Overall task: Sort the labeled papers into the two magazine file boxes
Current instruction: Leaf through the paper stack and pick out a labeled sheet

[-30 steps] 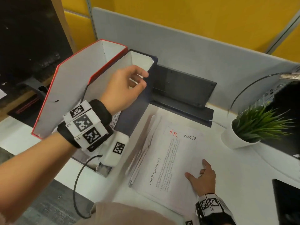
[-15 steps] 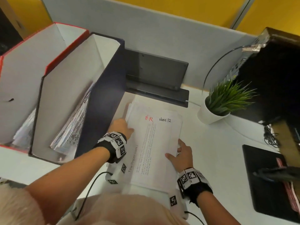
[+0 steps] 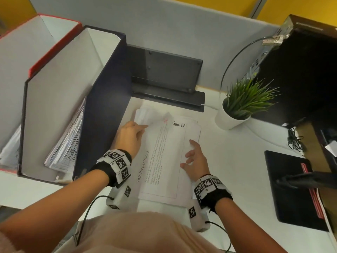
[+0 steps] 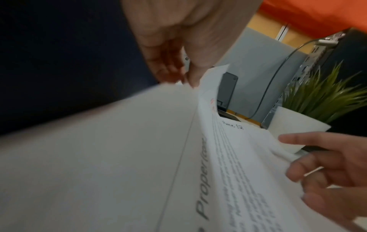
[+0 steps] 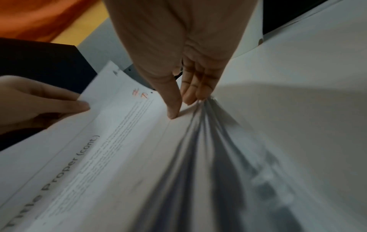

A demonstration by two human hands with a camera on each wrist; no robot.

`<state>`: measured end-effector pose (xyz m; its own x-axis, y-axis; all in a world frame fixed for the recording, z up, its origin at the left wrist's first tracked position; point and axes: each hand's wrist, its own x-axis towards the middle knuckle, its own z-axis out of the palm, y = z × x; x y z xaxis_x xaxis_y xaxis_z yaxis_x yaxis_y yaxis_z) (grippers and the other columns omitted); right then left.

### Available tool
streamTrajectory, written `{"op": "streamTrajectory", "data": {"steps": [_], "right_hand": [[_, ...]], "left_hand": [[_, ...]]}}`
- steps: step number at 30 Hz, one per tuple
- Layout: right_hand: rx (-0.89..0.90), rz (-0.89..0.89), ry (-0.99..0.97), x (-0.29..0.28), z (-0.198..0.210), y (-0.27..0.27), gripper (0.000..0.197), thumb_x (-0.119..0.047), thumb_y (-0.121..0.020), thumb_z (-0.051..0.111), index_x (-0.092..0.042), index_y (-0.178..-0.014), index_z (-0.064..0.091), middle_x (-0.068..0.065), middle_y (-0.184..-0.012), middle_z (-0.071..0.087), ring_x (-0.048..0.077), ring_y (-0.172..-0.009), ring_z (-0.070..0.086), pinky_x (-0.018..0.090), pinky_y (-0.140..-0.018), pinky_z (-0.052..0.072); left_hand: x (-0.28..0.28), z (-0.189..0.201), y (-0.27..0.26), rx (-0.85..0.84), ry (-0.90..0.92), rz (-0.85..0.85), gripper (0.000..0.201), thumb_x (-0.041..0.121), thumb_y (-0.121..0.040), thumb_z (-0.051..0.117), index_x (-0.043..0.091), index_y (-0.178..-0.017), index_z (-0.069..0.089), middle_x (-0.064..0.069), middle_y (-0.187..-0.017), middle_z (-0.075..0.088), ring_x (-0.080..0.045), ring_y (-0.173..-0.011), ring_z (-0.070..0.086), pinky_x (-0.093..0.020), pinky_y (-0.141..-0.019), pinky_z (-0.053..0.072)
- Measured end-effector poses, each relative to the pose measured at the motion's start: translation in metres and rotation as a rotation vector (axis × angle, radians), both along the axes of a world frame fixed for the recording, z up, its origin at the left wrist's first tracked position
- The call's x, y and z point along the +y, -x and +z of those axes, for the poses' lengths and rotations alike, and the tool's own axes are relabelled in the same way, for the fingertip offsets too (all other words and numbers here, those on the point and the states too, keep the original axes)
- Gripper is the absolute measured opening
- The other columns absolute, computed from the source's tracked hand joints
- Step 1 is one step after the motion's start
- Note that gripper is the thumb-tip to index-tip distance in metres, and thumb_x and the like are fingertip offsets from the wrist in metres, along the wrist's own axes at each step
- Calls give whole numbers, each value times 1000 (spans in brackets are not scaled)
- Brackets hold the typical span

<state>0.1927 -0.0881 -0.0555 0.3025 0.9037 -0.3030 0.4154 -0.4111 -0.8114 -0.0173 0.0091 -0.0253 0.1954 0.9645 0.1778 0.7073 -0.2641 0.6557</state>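
A stack of papers [image 3: 164, 161] lies on the white desk; its top sheet [image 5: 111, 128] reads "June 12" and "Title Proper (cont.)" with a red label. My left hand [image 3: 140, 129] pinches that sheet's upper left corner and curls it up off the stack; the left wrist view shows the pinch [image 4: 186, 78]. My right hand [image 3: 189, 154] rests on the stack's right edge, thumb pressing on top [image 5: 182, 106]. A dark blue file box [image 3: 109, 84] stands just left of the stack and holds papers. The red file box [image 3: 54, 39] stands further left, also with papers.
A potted plant [image 3: 242, 106] sits right of the stack's far end. A black stand [image 3: 164, 73] leans against the grey partition behind the papers. A black pad [image 3: 291, 189] and a dark computer case [image 3: 300, 70] fill the right side.
My left hand came down from the blue box's top edge to the stack and has lifted the top sheet's corner. My right hand slid to the stack's right edge.
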Motion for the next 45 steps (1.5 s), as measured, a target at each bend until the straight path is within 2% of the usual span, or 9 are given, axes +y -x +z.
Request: {"op": "streamTrajectory", "data": {"steps": [5,9,11,16,18,20,36,42,45], "right_hand": [[245,-266,-8,5,5,-8,97,1,-68,77,-27,-142,21,-2,-91,45,8,-66,51,8,-56,43],[249,-276,-80,6,6,-14,46,2,-69,76,-12,-109,59,-2,-82,58,14,-73,57,14,-62,48],[242,-250,-115,1,5,-15,16,4,-72,73,-8,-79,64,-1,-70,60,14,-66,55,11,-59,47],[416,-370,-143,-1,-4,-16,47,22,-77,50,-12,-44,56,-1,-50,54,13,-51,50,17,-49,44],[614,-454,-116,1,-8,-17,58,22,-75,42,-15,-33,56,2,-46,50,22,-54,48,22,-54,43],[631,-450,-80,1,-8,-16,57,18,-76,43,-15,-32,57,8,-56,50,25,-61,47,31,-61,41],[782,-579,-91,2,0,-8,54,18,-76,41,-9,-32,56,12,-66,49,29,-60,48,21,-47,41],[777,-589,-80,2,4,-6,54,17,-76,41,-10,-32,56,12,-66,49,29,-60,48,26,-53,37],[771,-597,-91,2,7,-5,53,18,-75,41,-9,-31,53,11,-62,49,28,-58,47,26,-54,37]], "left_hand": [[-4,-3,2,-401,274,93,21,0,-92,47,18,-88,58,-4,-95,62,-17,-85,58,-19,-73,47],[0,2,5,-573,510,127,33,-11,-84,45,13,-70,64,-7,-90,65,-25,-91,60,-30,-75,50],[6,7,2,-574,583,219,29,-1,-82,45,11,-68,67,-8,-87,67,-26,-86,60,-34,-78,49],[29,17,-4,-382,631,417,36,34,-91,45,10,-70,61,-14,-87,64,-30,-81,61,-37,-78,52],[35,18,-2,-173,655,356,40,38,-89,55,6,-65,56,-14,-84,65,-28,-68,62,-25,-60,56],[37,18,-1,1,692,303,34,33,-81,69,2,-73,60,-12,-83,64,-23,-61,60,-18,-44,48],[29,17,-5,203,627,240,49,38,-65,83,0,-92,68,-13,-91,69,-27,-81,67,-31,-63,54],[28,10,-7,150,553,175,22,25,-77,76,4,-72,68,-5,-68,62,-23,-67,62,-26,-58,46],[26,1,-4,127,468,111,37,21,-85,66,12,-51,56,1,-51,50,-15,-48,48,-21,-50,38]]}}
